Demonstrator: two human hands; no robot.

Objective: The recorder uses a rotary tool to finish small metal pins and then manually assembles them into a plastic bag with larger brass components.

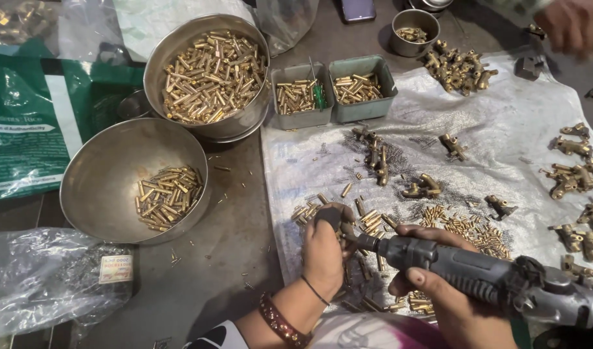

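The right hand [438, 284] was wrapped around the grey body of a handheld rotary tool [484, 278], fingers closed over its barrel, with the tool's nose pointing toward the left hand [325, 249]. The left hand was closed in a loose fist right at the tool's tip, fingers pinched on something small; whatever it held was hidden behind the fingers, so I cannot tell what it was. A dark thread and a red beaded bangle [280, 321] sat on that wrist.

Just beyond the two hands, short brass pins [374, 223] lay scattered on a white woven sheet [503, 123], mixed with tiny springs. Farther out from the grip were brass valve fittings [425, 187], some single, some in small heaps. Well beyond the grip stood two small grey-green trays [364, 110] of brass pieces, side by side. Off to the left hand's side, on the dark table [232, 258], sat a steel bowl [102, 187] with a small heap of brass pins, and past it a fuller steel bowl [180, 45]. Another person's hand [574, 26] showed at the far right edge.
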